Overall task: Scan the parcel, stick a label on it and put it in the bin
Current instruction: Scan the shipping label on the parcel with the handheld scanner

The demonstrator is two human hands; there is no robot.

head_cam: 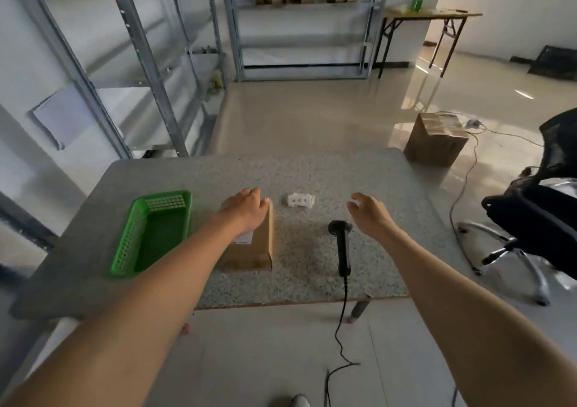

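Observation:
A brown cardboard parcel lies flat on the speckled grey table, a white printed patch on its top. My left hand rests over the parcel's far end, fingers spread, covering part of it. A black handheld scanner lies to the right of the parcel, its cable hanging off the front edge. My right hand hovers just right of the scanner's head, fingers apart and holding nothing. A small white stack of labels sits between the hands. A green plastic bin stands left of the parcel.
Metal shelving stands behind and left of the table. A cardboard box sits on the floor past the table's far right corner. A black office chair stands to the right, with a cable on the floor near it.

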